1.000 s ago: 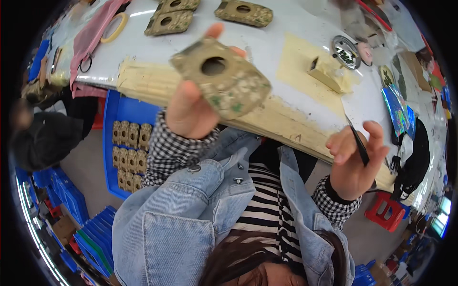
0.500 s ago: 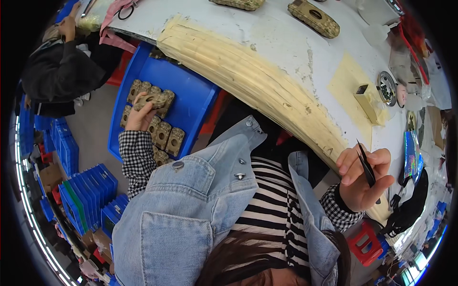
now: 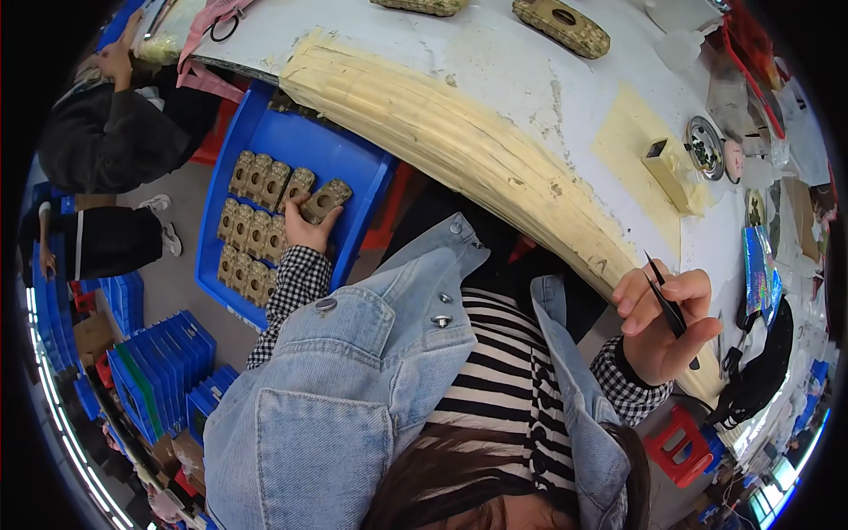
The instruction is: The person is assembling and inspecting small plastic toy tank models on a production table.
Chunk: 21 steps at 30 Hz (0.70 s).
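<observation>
My left hand reaches into a blue tray and grips a camouflage-patterned casing with an oval hole. Thumb and fingers pinch its lower end, at the right end of the far row. Several matching casings lie in rows in the tray, left of that hand. Black pointed tweezers rest in my right hand, held beside the table's near edge with tips up and slightly apart. Two more camouflage casings lie on the white table, one showing its oval hole and one partly cut off.
Yellow tape covers the table's edge. A small yellowish box and a round metal dish stand at the right. A co-worker's dark sleeve is at the far left. Blue bins and a red stool stand below.
My left hand has moved right across the tray with the casing and tilted it upright at the row's end. Another person has come into view at the left. The tweezers stay in my right hand.
</observation>
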Tool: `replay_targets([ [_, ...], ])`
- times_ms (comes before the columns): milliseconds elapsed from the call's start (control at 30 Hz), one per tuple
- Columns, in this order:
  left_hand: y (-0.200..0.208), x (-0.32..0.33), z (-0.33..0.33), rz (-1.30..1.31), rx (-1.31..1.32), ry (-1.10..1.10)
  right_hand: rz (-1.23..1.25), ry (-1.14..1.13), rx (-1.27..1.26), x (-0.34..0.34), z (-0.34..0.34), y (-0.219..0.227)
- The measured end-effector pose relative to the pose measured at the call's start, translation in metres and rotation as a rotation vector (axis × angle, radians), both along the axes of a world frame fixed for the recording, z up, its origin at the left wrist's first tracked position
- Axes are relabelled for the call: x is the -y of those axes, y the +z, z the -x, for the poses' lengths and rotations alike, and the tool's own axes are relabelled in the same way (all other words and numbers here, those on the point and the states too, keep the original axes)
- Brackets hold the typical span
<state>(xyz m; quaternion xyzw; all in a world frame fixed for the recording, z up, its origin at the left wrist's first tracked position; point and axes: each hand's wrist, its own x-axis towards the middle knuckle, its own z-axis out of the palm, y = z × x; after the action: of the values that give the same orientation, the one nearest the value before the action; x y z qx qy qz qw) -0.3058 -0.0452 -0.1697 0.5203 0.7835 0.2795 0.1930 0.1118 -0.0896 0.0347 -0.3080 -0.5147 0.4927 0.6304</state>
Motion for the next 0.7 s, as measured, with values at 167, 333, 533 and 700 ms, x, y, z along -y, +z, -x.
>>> replay_targets([
  [167, 0.000, 0.004, 0.003, 0.059, -0.428, -0.094, 0.038, 0.001, 0.017, 0.004, -0.002, -0.001],
  [333, -0.016, 0.001, 0.015, -0.026, -0.625, 0.010, 0.069, -0.004, 0.055, 0.008, -0.003, -0.001],
  [533, -0.011, -0.009, 0.002, -0.229, -0.604, 0.094, 0.036, -0.074, 0.111, 0.011, -0.006, -0.001],
  [700, 0.083, -0.039, -0.062, -0.708, 0.141, 0.008, 0.076, -0.159, 0.293, 0.013, -0.004, 0.002],
])
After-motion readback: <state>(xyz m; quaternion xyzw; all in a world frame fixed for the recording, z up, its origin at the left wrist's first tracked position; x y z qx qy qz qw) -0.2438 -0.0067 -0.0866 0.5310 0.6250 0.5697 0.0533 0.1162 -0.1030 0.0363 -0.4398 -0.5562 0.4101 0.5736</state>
